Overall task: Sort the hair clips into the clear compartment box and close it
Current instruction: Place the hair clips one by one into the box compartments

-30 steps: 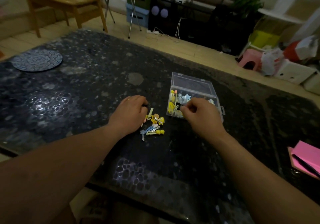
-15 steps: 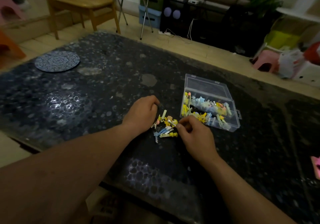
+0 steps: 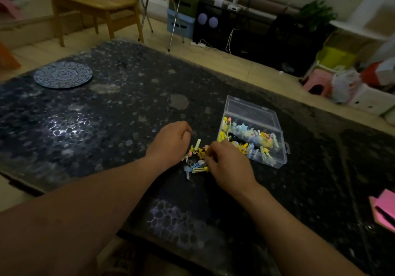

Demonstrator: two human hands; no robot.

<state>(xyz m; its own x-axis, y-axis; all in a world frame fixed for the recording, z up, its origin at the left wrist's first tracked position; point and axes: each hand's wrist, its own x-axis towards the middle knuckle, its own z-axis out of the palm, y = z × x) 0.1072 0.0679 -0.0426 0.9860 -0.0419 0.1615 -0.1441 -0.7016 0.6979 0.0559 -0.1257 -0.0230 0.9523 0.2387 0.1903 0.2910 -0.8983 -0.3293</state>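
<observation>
A small pile of yellow, blue and pink hair clips [image 3: 195, 160] lies on the dark speckled table [image 3: 106, 126] between my hands. To its right stands the clear compartment box [image 3: 279, 162], its lid [image 3: 252, 110] laid open at the back and several coloured clips inside. My left hand [image 3: 171, 141] rests curled at the pile's left edge, fingers closed, with a small dark shape at its fingertips. My right hand [image 3: 227, 165] lies on the pile's right side, its fingertips pinched on a yellow clip; it hides part of the pile.
A round blue patterned mat [image 3: 63, 74] lies at the table's far left. A pink notepad with a dark pen [image 3: 384, 211] sits at the right edge. The table's near edge runs below my forearms. A wooden chair [image 3: 96, 2] stands beyond the table.
My right hand has come back from over the box to the loose pile and closed its fingers on a clip. My left hand stayed beside the pile.
</observation>
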